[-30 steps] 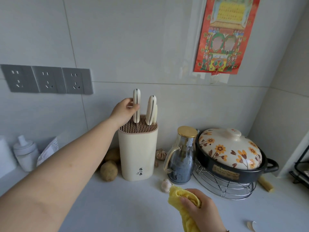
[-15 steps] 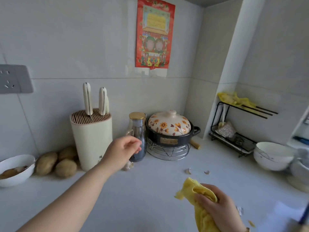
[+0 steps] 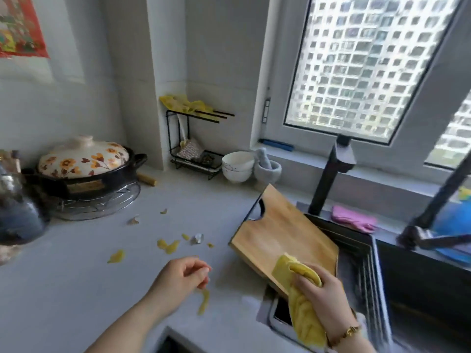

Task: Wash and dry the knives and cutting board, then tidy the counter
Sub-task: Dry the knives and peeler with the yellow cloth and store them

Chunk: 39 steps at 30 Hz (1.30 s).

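At sink [image 3: 420, 278] edge, cutting board [image 3: 283, 235] tilted, overhanging; right hand [image 3: 323, 294] grips cloth [image 3: 303, 312] on near corner; left hand [image 3: 178, 276] curled above bench [image 3: 76, 289], grip unclear.

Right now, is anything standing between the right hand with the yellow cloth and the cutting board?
Nothing visible does. The right hand grips the yellow cloth, and the cloth's upper end lies over the near corner of the cutting board. The rest of the board's top face is bare.
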Each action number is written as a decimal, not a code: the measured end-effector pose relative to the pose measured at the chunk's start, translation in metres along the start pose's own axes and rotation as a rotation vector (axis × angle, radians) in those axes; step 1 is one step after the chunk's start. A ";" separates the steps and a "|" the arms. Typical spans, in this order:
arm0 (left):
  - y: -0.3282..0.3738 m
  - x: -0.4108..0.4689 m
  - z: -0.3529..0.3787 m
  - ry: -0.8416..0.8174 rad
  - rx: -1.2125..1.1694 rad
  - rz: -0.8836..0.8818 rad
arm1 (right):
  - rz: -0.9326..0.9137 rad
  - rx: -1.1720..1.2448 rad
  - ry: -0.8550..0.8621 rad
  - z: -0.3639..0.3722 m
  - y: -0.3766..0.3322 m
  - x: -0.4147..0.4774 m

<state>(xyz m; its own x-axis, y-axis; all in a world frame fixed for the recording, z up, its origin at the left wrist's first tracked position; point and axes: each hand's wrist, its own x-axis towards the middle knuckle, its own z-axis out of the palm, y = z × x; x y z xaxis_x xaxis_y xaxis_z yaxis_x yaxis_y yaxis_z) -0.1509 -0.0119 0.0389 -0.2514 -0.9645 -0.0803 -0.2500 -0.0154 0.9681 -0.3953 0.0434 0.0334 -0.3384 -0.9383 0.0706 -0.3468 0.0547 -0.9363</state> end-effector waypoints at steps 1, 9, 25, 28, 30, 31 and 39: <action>0.004 0.005 0.023 -0.049 0.026 -0.013 | 0.019 -0.019 0.026 -0.022 0.008 -0.004; 0.026 0.024 0.205 -0.454 0.421 -0.055 | 0.210 0.056 0.304 -0.162 0.073 -0.038; -0.005 0.039 0.366 -0.669 1.643 0.192 | 0.343 0.140 0.261 -0.202 0.130 -0.043; -0.006 0.041 0.368 -0.679 1.739 0.206 | 0.363 0.111 0.264 -0.206 0.135 -0.044; -0.004 0.040 0.370 -0.678 1.789 0.194 | 0.367 0.129 0.261 -0.205 0.135 -0.041; -0.003 0.040 0.370 -0.675 1.810 0.183 | 0.367 0.139 0.257 -0.204 0.135 -0.040; -0.002 0.060 0.355 -0.474 1.961 0.178 | 0.326 0.124 0.234 -0.202 0.132 -0.032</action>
<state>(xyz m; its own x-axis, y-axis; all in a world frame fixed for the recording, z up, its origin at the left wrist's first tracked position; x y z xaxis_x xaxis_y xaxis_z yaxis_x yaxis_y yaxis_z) -0.4978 0.0243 -0.0517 -0.4781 -0.7863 -0.3913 -0.5936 0.6176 -0.5159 -0.6070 0.1491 -0.0233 -0.6074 -0.7752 -0.1734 -0.0855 0.2808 -0.9559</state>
